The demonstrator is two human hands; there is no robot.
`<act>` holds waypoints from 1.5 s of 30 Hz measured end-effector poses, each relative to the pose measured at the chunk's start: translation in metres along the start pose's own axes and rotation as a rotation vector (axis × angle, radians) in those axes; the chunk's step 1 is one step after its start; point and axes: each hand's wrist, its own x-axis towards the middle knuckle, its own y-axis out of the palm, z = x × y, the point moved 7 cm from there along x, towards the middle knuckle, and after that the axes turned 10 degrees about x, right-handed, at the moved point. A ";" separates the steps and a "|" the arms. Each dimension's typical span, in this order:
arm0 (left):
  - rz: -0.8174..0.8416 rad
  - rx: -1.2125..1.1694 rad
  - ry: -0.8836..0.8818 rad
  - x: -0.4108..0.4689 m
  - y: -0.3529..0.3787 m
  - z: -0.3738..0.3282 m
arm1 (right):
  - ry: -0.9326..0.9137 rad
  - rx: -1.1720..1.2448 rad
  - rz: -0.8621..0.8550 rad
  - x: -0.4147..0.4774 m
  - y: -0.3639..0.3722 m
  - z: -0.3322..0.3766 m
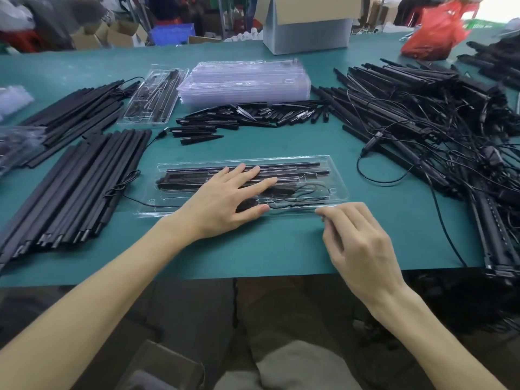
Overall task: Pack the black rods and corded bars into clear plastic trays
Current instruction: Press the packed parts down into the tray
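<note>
The left hand (225, 201) lies flat with straight fingers on the clear plastic tray (336, 178), covering the black rods (295, 166) inside. The right hand (357, 240) curls at the tray's near rim; whether it pinches it, I cannot tell.

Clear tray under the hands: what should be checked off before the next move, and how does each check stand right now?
1. Black rods seated lengthwise in the clear tray: ok.
2. Left hand steadying the tray, flat with straight fingers: ok.
3. Right hand gripping the tray's near rim: cannot tell; curled fingers meet the rim, any pinch is hidden.
4. Cord tucked into the tray's near compartments: ok.
5. Loose cord clear of the tray's left corner: not ok; it runs from the bar stack to that corner.
6. Empty trays stacked for the next round: ok.
</note>
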 end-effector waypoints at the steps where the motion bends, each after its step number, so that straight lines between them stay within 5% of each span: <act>1: -0.002 -0.001 0.001 0.000 0.000 0.000 | 0.002 -0.015 -0.004 0.000 -0.001 -0.001; 12: 0.015 0.057 0.009 -0.001 0.004 0.000 | 0.038 -0.081 0.181 0.034 0.026 -0.008; 28: 0.032 0.121 0.015 -0.003 0.013 0.002 | 0.012 -0.091 0.172 0.041 0.036 -0.008; 37: 0.037 0.122 0.016 -0.002 0.011 0.000 | 0.235 0.253 0.283 0.046 0.029 -0.041; 45: 0.007 0.202 0.060 -0.003 0.003 -0.021 | 0.133 0.145 0.293 0.043 0.031 -0.038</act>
